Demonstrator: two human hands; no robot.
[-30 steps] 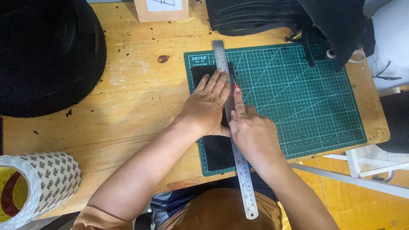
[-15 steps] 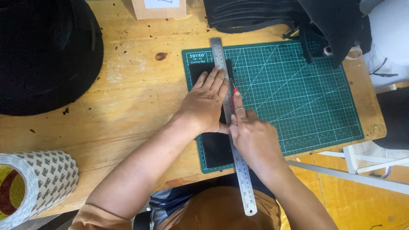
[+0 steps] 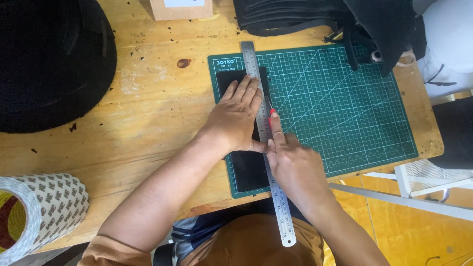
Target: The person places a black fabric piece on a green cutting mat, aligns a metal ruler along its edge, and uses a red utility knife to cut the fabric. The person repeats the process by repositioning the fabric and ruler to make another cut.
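Observation:
My left hand (image 3: pixel 237 117) lies flat with fingers spread on a long steel ruler (image 3: pixel 279 207) and a black sheet (image 3: pixel 248 170), pressing both onto a green cutting mat (image 3: pixel 354 113). My right hand (image 3: pixel 294 165) is closed around a small cutting knife (image 3: pixel 270 109) with a red tip, held against the ruler's right edge just past my left thumb. The index finger runs along the top of the knife. Most of the knife is hidden inside the hand.
A large black round object (image 3: pixel 49 64) fills the table's far left. A big tape roll (image 3: pixel 34 212) sits at the near left corner. Black fabric and straps (image 3: pixel 335 19) lie beyond the mat. A small cardboard box (image 3: pixel 181 7) stands at the far edge of the wooden table (image 3: pixel 148 123).
The right hand with the knife has slid slightly toward me along the ruler. The left hand stays pressed on the ruler.

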